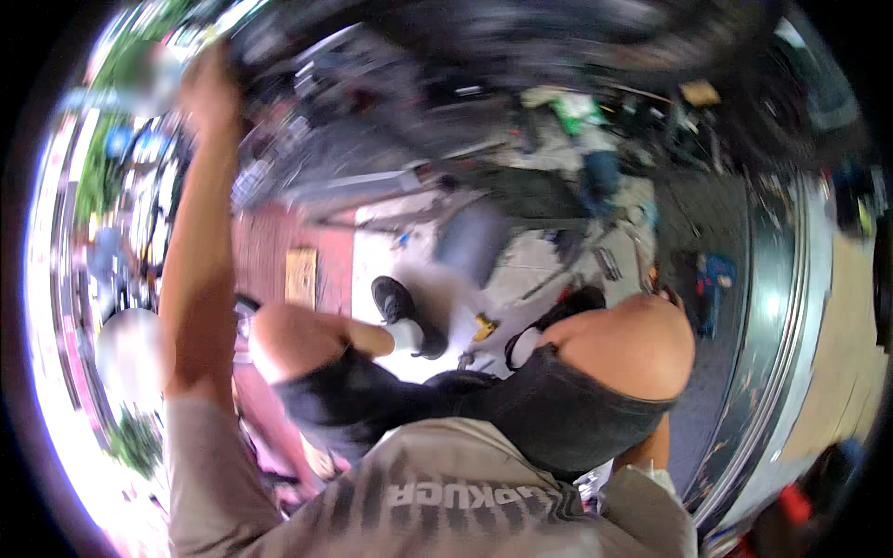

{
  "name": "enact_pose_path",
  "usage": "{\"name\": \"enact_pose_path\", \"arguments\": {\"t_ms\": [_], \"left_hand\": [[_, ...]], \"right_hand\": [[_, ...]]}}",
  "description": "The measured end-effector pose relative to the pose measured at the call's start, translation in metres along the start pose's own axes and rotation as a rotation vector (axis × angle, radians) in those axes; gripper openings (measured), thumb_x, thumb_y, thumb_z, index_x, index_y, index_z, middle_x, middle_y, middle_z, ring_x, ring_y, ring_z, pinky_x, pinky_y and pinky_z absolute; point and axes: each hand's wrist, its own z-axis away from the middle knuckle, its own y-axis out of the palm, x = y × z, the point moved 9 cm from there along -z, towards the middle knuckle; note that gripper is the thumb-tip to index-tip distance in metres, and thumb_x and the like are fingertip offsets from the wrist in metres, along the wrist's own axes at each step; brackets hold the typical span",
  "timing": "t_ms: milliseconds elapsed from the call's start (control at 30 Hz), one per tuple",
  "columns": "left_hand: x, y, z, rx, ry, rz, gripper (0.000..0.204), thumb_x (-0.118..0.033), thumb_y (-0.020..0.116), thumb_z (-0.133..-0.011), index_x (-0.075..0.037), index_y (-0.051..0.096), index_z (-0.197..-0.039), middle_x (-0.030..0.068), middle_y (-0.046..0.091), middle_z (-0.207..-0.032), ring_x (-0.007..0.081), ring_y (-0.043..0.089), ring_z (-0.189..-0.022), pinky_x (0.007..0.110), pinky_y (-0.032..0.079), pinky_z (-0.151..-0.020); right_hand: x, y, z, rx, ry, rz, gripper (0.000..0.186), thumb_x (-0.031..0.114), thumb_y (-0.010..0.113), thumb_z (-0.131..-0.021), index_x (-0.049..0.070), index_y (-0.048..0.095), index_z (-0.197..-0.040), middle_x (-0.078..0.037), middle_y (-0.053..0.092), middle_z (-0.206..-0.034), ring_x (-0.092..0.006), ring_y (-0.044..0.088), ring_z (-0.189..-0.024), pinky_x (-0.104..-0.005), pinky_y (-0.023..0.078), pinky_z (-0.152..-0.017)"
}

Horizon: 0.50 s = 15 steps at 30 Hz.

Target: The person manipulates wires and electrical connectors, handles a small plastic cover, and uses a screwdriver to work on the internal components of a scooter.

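Note:
My left arm stretches up to the far left, and my left hand (210, 91) is up against the edge of a large dark machine (400, 121). Motion smears its fingers, so its grip does not show. The machine fills the far side, with a dark curved part like a tyre (651, 46) along the top, all blurred. Behind my right knee, my right hand (675, 298) is almost wholly hidden; only a sliver seems to show beside the knee. A smeared blue-grey shape (472, 244) stands between my legs and the machine.
A yellow-handled tool (485, 326) lies on the pale floor near my shoes. A wooden block (300, 277) rests on red paving at the left. Green-and-white material (579, 113) and clutter lie at the far right. A blue item (716, 274) is beside a metal track (781, 353).

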Motion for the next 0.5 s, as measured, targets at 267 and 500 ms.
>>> {"name": "enact_pose_path", "arguments": {"t_ms": [267,500], "left_hand": [[-0.085,-0.01,0.008,-0.088,-0.445,0.479,0.031,-0.026,0.064,-0.091,0.003,0.072,-0.089,0.0253,0.071,-0.09,0.0397,0.069,-0.087,0.048,0.055,-0.082],[-0.032,-0.083,0.071,-0.439,-0.938,0.814,0.033,-0.029,0.067,-0.089,0.002,0.072,-0.079,0.0269,0.068,-0.083,0.0432,0.069,-0.085,0.05,0.056,-0.08]], "right_hand": [[0.143,-0.008,-0.019,-0.27,-0.155,0.846,0.051,0.031,0.059,-0.104,0.003,0.053,-0.147,-0.015,0.061,-0.141,-0.0335,0.062,-0.118,-0.0503,0.052,-0.103],[0.344,0.138,0.036,-0.347,-0.646,0.948,0.057,0.034,0.066,-0.101,0.002,0.053,-0.147,-0.019,0.065,-0.134,-0.0372,0.066,-0.115,-0.0532,0.052,-0.104]]}}
